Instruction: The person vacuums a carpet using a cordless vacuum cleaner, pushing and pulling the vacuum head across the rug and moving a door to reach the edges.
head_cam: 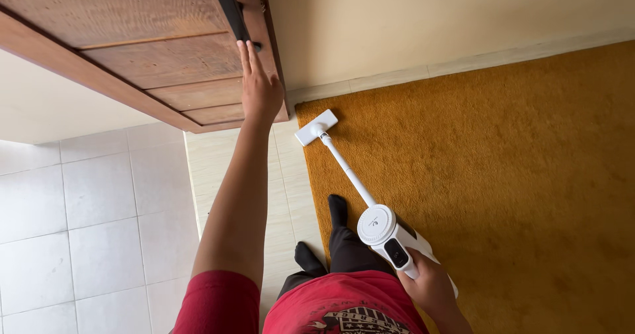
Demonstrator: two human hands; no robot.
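My left hand [259, 86] is stretched out, flat with fingers together, pressed against the edge of a brown wooden door [152, 49] that stands open. My right hand [430, 284] grips the handle of a white stick vacuum [387, 231]. Its thin white tube runs forward to a flat white floor head [315, 127], which rests on the near corner of a mustard-yellow carpet [503, 175], close to the door's bottom edge. My feet in black socks [337, 209] stand at the carpet's left border.
White floor tiles [86, 221] lie to the left, past the door. A cream wall with a pale skirting strip [463, 63] borders the carpet at the far side. The carpet spreads wide to the right.
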